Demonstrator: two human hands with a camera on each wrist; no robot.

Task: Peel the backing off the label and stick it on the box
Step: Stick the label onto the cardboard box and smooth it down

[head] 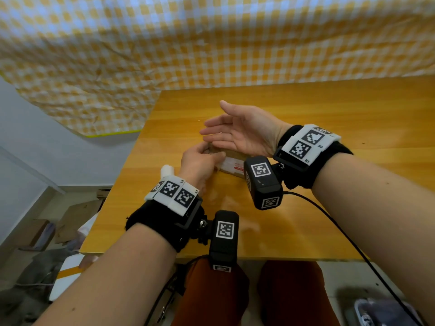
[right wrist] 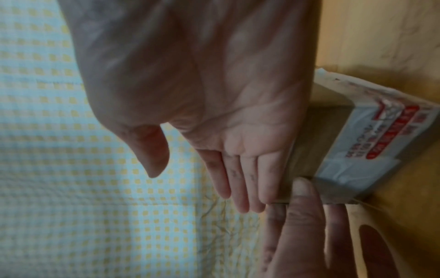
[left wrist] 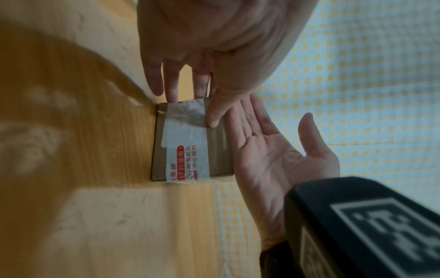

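A small brown cardboard box lies on the wooden table, sealed with white tape printed in red. My left hand grips its left end, thumb on the taped face and fingers over the end. My right hand is flat and open, palm turned left. Its little-finger edge lies along the box's upper face, and the hand holds nothing. In the right wrist view the left thumb meets the box corner. I cannot make out a label or backing in any view.
A yellow-and-white checked cloth hangs behind the table. A black cable runs from my right wrist across the table's near right part. The table's left edge drops to a floor with flattened cardboard.
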